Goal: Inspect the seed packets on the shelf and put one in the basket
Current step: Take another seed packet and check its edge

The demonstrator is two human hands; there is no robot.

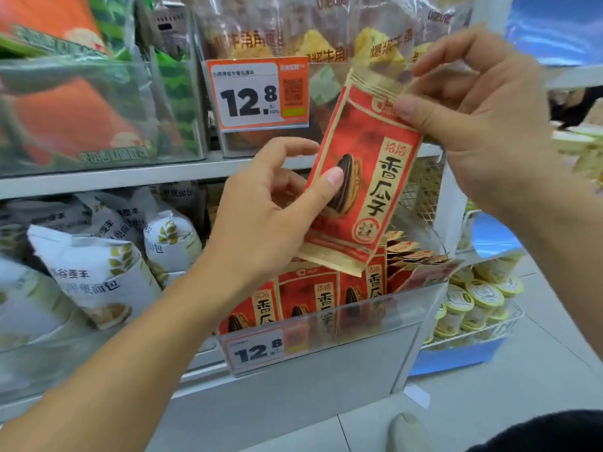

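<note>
A red and tan sunflower seed packet (pixel 365 164) is held up, tilted, in front of the shelf. My left hand (pixel 267 216) pinches its lower left edge, thumb on the printed seed. My right hand (pixel 483 106) pinches its upper right corner. Below it, several more of the same seed packets (pixel 313 298) stand in a clear bin (pixel 375 318) on the lower shelf. No basket is in view.
White bread bags (pixel 98 272) fill the lower shelf at left. Croissant bags (pixel 293 34) and a 12.8 price tag (pixel 257 93) sit on the upper shelf. Yellow-lidded cups (pixel 476 298) stand in a wire rack at right. A shoe tip (pixel 408 432) shows on the grey floor.
</note>
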